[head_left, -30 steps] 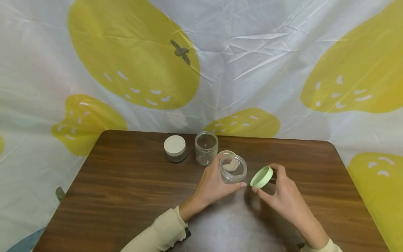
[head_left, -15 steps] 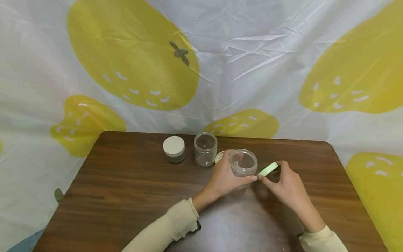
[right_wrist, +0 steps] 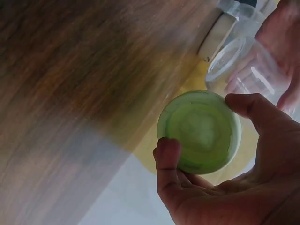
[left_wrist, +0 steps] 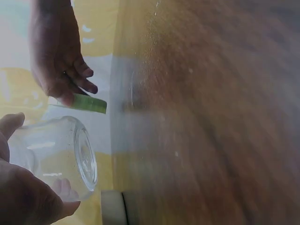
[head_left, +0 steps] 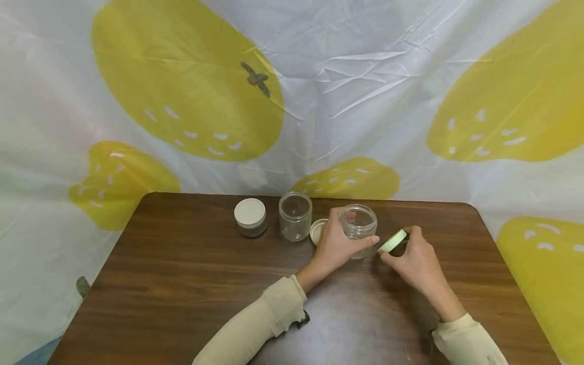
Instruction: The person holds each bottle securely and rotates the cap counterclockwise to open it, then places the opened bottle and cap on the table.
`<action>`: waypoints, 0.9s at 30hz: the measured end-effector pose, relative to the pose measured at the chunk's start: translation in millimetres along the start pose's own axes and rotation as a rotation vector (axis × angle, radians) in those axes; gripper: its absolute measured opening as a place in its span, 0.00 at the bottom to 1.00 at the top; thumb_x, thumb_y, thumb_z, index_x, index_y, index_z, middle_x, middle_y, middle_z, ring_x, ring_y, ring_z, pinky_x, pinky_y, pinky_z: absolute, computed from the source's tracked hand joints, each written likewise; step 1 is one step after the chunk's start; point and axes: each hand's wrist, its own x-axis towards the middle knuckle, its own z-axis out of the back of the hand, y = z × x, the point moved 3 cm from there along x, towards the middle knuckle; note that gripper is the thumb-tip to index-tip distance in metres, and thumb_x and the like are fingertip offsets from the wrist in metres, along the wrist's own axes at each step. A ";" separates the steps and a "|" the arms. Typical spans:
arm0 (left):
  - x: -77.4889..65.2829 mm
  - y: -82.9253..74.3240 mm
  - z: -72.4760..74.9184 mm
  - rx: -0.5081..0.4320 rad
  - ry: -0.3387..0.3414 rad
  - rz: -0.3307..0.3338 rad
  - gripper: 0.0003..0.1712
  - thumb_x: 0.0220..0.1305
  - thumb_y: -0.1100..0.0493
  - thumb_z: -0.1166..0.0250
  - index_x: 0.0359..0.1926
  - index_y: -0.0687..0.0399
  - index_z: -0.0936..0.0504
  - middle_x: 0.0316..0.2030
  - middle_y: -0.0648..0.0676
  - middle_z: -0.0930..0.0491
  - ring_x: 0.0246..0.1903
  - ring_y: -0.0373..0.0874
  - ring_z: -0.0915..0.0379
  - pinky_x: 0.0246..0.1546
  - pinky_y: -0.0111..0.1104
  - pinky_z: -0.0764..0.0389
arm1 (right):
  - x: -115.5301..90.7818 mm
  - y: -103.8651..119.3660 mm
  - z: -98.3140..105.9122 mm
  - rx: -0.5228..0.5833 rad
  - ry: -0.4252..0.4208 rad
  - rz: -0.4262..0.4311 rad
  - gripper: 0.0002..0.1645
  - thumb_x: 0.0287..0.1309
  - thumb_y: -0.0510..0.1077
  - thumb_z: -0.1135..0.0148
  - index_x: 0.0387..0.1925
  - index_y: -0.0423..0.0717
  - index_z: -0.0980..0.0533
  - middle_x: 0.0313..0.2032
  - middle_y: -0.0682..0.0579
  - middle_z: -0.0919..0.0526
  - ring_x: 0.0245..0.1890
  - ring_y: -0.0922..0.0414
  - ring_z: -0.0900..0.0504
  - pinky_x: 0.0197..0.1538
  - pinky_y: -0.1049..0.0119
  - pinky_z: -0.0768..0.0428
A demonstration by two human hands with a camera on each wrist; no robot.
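My left hand (head_left: 338, 247) grips a clear jar (head_left: 359, 230) with no lid on it, thumb on the near side and fingers behind. The jar stays upright, its base close over the table in the left wrist view. To its right, my right hand (head_left: 417, 261) pinches a light green lid (head_left: 393, 241) by the rim between thumb and fingers. The lid is tilted, apart from the jar. In the right wrist view the round face of the green lid (right_wrist: 201, 133) shows between thumb and fingertips.
Behind my left hand a cream lid (head_left: 318, 232) lies on the brown table (head_left: 182, 284), partly hidden. Left of it stand an open clear jar (head_left: 295, 218) and a short jar with a white lid (head_left: 250, 217). A lemon-print cloth (head_left: 356, 121) hangs along the table's far edge.
My left hand has carried the clear jar right and away from me. The green lid has turned more edge-on as my right hand moved slightly right and farther back. More of the cream lid shows.
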 end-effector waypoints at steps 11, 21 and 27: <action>16.2 2.9 -14.8 0.047 -0.052 0.033 0.50 0.46 0.40 0.14 0.65 0.49 0.30 0.58 0.52 0.16 0.55 0.43 0.20 0.56 0.35 0.19 | 9.8 -5.7 2.8 -0.007 -0.025 -0.043 0.51 0.55 0.59 0.22 0.61 0.28 0.39 0.34 0.39 0.20 0.28 0.49 0.23 0.27 0.61 0.28; 26.0 8.4 -23.7 0.102 -0.040 0.038 0.50 0.45 0.38 0.14 0.64 0.47 0.31 0.58 0.49 0.16 0.54 0.44 0.18 0.53 0.33 0.18 | 17.0 -9.1 4.9 -0.001 0.000 -0.097 0.51 0.57 0.64 0.25 0.61 0.31 0.39 0.37 0.38 0.19 0.30 0.47 0.21 0.28 0.60 0.26; 30.0 8.0 -28.3 0.120 -0.047 0.049 0.50 0.46 0.38 0.15 0.64 0.47 0.31 0.58 0.49 0.16 0.55 0.44 0.18 0.53 0.35 0.18 | 19.2 -12.4 4.7 -0.012 0.011 -0.104 0.52 0.58 0.65 0.26 0.61 0.30 0.40 0.35 0.39 0.20 0.29 0.48 0.21 0.27 0.61 0.26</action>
